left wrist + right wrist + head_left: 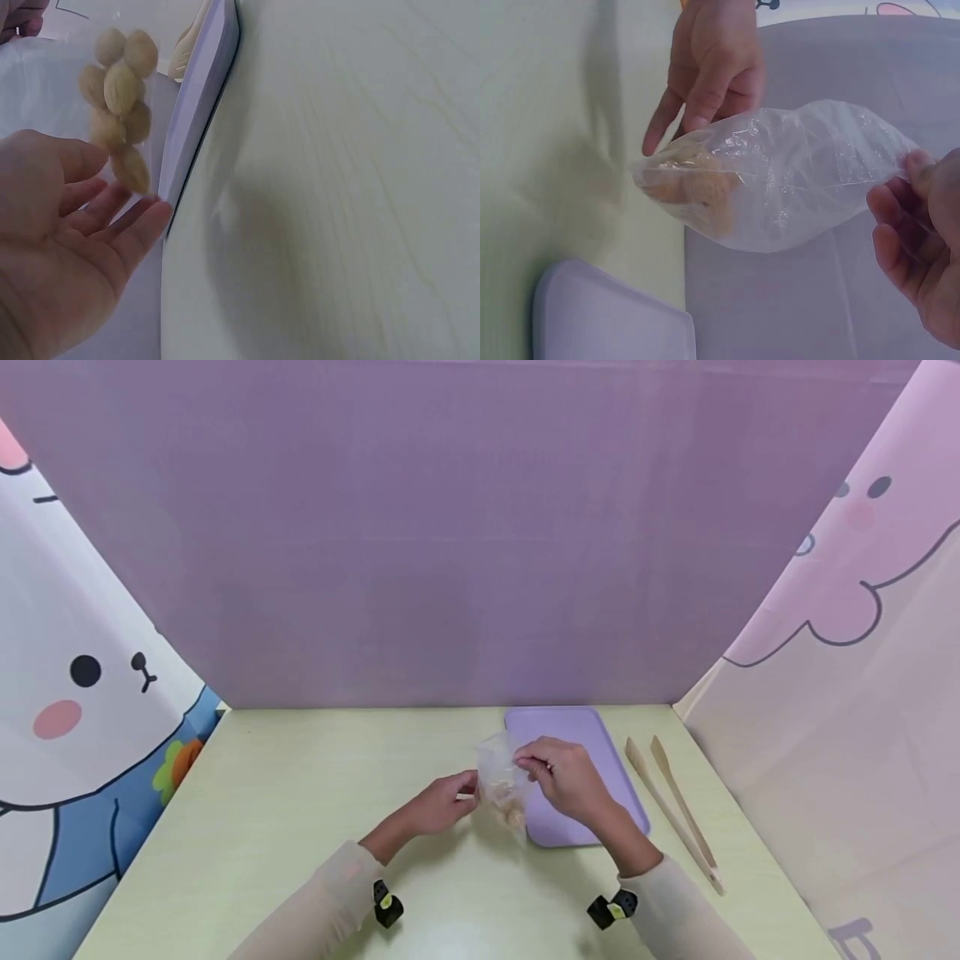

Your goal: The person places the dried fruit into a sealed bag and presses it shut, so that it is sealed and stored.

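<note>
A clear plastic bag (497, 764) hangs above the table, with several tan, oval nuts (120, 88) gathered at its bottom. Thumb and fingers of my right hand (566, 777) pinch the bag's upper end. At the bag's lower left side is my left hand (442, 802), its thumb and fingers spread apart. In the left wrist view, the left fingertips (154, 214) lie close to the lowest nut; whether they touch the bag is hard to tell. The right wrist view shows the bag (787, 180) stretched from the right fingertips toward the left hand (716, 64).
A purple tray (558, 831) lies on the pale table (315, 777), partly behind the bag and right hand. Right of it rest two long wooden utensil arms (678, 810), close together at their near ends. A purple panel (450, 543) rises at the back.
</note>
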Tool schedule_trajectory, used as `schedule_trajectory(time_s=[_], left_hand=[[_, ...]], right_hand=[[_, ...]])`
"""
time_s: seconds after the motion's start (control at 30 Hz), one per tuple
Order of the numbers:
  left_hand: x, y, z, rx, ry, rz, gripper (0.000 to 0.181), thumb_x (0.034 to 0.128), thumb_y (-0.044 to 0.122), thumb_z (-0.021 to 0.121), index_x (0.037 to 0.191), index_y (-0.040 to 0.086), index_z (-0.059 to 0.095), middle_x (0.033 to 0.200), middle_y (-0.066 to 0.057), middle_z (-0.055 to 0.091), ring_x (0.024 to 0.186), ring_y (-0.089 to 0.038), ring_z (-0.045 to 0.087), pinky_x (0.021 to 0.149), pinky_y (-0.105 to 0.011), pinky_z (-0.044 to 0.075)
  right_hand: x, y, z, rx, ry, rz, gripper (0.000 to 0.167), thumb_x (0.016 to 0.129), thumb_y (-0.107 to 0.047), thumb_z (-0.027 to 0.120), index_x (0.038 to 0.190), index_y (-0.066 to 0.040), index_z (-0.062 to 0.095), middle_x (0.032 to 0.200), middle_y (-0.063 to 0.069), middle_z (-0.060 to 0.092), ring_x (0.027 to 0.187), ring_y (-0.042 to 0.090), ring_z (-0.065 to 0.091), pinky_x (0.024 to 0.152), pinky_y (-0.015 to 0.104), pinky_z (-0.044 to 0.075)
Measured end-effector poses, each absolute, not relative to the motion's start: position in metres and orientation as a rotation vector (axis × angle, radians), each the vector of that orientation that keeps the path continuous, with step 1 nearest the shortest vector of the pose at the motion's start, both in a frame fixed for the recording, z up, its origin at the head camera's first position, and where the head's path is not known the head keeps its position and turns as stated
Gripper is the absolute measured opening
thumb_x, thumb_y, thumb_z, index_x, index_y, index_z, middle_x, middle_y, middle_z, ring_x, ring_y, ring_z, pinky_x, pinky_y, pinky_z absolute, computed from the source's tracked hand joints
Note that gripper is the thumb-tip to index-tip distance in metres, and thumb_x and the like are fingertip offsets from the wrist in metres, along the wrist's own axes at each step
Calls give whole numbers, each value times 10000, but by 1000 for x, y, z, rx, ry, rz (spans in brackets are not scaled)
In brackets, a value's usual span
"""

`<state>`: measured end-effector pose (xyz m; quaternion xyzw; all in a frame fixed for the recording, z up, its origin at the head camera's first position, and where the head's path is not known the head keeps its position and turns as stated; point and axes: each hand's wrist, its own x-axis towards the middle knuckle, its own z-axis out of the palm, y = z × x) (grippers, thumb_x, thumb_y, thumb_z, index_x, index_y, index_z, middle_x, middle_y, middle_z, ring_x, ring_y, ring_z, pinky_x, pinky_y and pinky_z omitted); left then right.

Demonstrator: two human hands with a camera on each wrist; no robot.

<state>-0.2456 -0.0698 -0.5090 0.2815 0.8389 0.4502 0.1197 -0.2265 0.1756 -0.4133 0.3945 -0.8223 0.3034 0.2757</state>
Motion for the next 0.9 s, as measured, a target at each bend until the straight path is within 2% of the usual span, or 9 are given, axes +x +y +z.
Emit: schedule_trajectory(time_s=[0.07,0.13,0.23,0.4,0.67,0.77,0.9], left_hand=[[-245,-70,-510,812,2477,1288,228,1040,120,543,1253,79,613,1276,-103,681,1213,-281,644,987,-413,558],[-245,-70,-511,808,2505,1252,108,1025,139,584,1108,102,641,1123,-54,717,1065,-186,673,888,-324,573],[-243,-71,-512,798,2492,1245,79,1007,146,622,1064,96,646,995,-24,716,894,-120,660,748,-248,550],[-240,-75,-515,736,2423,1320,145,1023,191,614,1120,89,646,1015,-76,725,857,-212,705,698,-276,574],[-238,-79,-528,728,2565,1337,62,1009,154,631,1027,98,648,883,-80,716,705,-75,628,618,-210,515],[-236,-81,-530,762,2643,1309,34,1002,113,626,976,96,612,870,-84,709,687,-77,619,609,-200,511],[-233,-81,-526,803,2732,1308,72,989,59,615,937,98,583,905,-57,711,753,-133,667,638,-202,538]], right_hand=[[-226,177,-411,1061,-2206,820,91,863,1,755,889,-86,752,740,-5,697,607,50,630,577,152,511],[-226,178,-410,1056,-2204,818,91,864,-3,755,889,-91,751,741,-9,694,609,48,629,579,148,511],[-227,180,-410,1051,-2201,816,99,864,3,753,886,-93,748,749,-9,695,609,49,628,579,148,512],[-229,185,-411,1007,-2211,825,104,867,13,746,875,-91,741,740,-5,683,610,56,626,575,149,509],[-232,194,-406,868,-2255,853,84,862,25,744,887,-54,756,793,49,732,613,108,660,576,198,537],[-233,198,-405,804,-2242,838,69,859,13,754,884,-50,769,774,49,735,600,114,664,567,194,539],[-235,204,-403,716,-2188,786,64,853,-5,767,865,-64,786,720,43,723,566,120,655,536,228,538]])
